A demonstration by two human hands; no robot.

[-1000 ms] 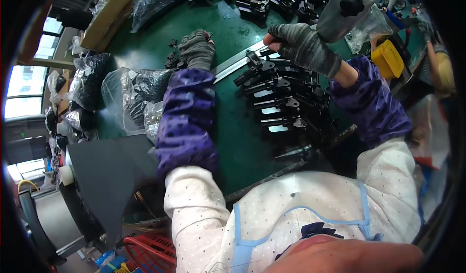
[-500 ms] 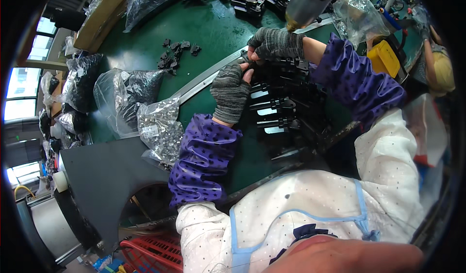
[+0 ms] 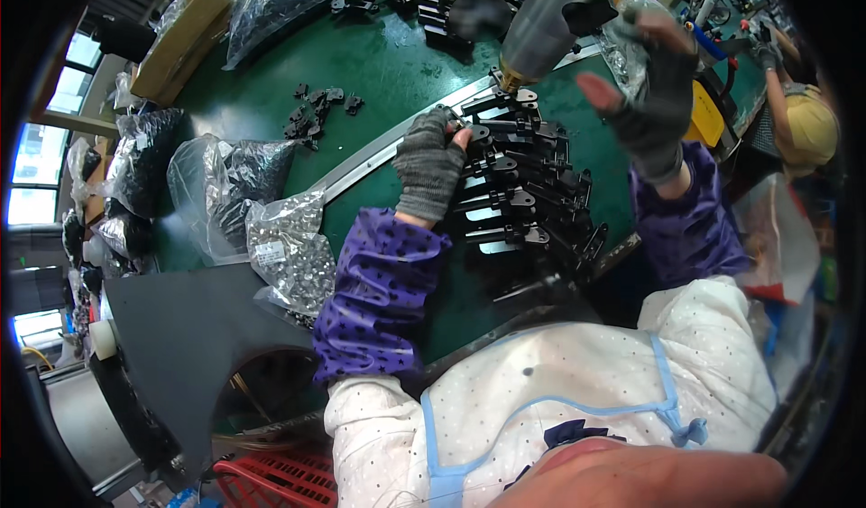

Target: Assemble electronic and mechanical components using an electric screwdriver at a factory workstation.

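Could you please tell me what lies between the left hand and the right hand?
The head view shows black metal parts, then green tabletop, between left hand and right hand.

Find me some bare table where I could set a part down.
Green tabletop shows bare between the small loose black parts and the metal rail. Another patch lies between the left sleeve and the row of black assemblies. Crowded: the far end, with heaped black pieces, and the left, with plastic bags.

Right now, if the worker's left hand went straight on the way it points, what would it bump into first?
Probably the long silvery metal rail, which crosses the table just beyond the left hand's knuckles. Depth is unclear from this one view, so the hand might pass above it.
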